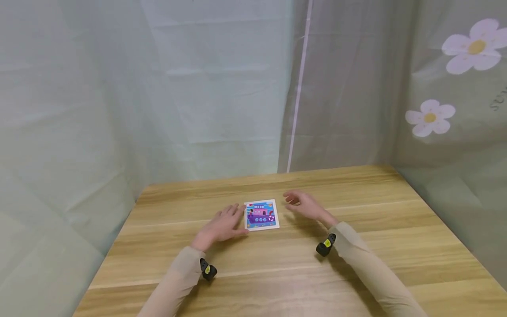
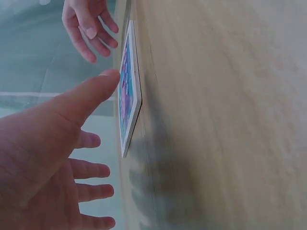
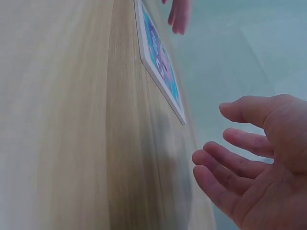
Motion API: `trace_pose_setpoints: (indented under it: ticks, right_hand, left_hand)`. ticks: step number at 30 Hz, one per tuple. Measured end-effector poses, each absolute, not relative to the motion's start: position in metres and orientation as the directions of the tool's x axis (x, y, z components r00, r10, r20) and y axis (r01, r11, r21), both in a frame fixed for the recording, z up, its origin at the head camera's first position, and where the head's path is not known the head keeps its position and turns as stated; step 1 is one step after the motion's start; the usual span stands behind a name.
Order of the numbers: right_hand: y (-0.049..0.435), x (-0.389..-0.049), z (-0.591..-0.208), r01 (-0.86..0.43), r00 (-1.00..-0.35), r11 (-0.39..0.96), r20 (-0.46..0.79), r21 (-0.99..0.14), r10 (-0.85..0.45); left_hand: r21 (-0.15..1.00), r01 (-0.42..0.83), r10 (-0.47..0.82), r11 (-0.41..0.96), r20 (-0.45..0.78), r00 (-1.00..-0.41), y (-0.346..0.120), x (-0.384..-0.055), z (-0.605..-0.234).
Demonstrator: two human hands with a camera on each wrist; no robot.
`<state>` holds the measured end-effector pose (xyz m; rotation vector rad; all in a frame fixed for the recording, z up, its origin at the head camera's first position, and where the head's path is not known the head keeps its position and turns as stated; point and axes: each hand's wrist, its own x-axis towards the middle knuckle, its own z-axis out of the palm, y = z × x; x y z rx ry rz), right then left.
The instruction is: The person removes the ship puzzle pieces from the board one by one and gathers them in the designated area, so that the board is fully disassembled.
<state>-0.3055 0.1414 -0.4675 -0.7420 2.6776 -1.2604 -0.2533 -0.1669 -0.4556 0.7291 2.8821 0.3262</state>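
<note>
A flat square picture board (image 1: 262, 215) with a white border lies on the wooden table; its picture shows a purple and pink ship on blue. Just left of it is my left hand (image 1: 225, 226), fingers spread and thumb out by the near left corner. In the left wrist view the left thumb (image 2: 91, 96) is beside the board's edge (image 2: 136, 96); whether it touches, I cannot tell. To the right of the board my right hand (image 1: 306, 205) hovers, fingers loosely bent around nothing. The right wrist view has the right fingers (image 3: 230, 167) apart from the board (image 3: 160, 62).
The wooden table (image 1: 277, 281) reaches toward me and to both sides. Pale curtains (image 1: 210, 88) hang behind it and at the left; a curtain with flowers (image 1: 429, 117) hangs at the right. Each wrist carries a small black camera (image 1: 207, 269).
</note>
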Motion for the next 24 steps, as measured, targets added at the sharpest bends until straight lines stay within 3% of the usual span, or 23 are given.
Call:
trace_pose_setpoints:
  ticks: [24]
  right_hand:
    - [0.104,-0.315,-0.467,-0.327,-0.882,0.533,0.049,-0.781,-0.469]
  left_hand:
    - [0.224,0.414,0.447,0.882,-0.125,-0.886,-0.144,-0.271,-0.466]
